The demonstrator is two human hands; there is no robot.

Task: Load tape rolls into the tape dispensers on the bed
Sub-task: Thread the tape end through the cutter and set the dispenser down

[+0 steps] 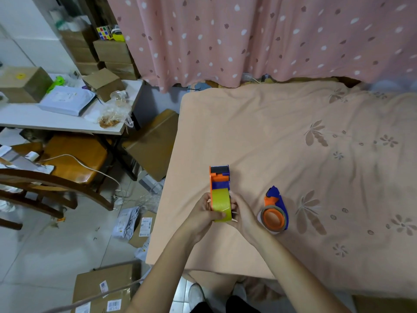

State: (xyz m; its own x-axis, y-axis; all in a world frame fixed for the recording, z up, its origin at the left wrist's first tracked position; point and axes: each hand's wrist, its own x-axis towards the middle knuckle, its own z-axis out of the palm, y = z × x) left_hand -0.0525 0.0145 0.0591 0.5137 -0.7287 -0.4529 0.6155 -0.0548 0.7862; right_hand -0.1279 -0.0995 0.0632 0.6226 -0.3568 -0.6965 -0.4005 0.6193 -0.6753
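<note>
Step in hand, as I judge it: seating the yellow-green tape roll (221, 205) in the orange-and-blue dispenser (220, 177) near the bed's (270, 132) left edge. To do it well: keep the dispenser body steady with one hand, push the roll square onto its hub, then lead the free end toward the far cutter.

Left hand (203, 213) grasps the roll, thumb across its near face. Right hand (240, 211) fingers curl against the roll's right side. Roll sits between both hands, touching both.

Second dispenser (275, 211) lies just right, on the bed, apart from the hands.
</note>
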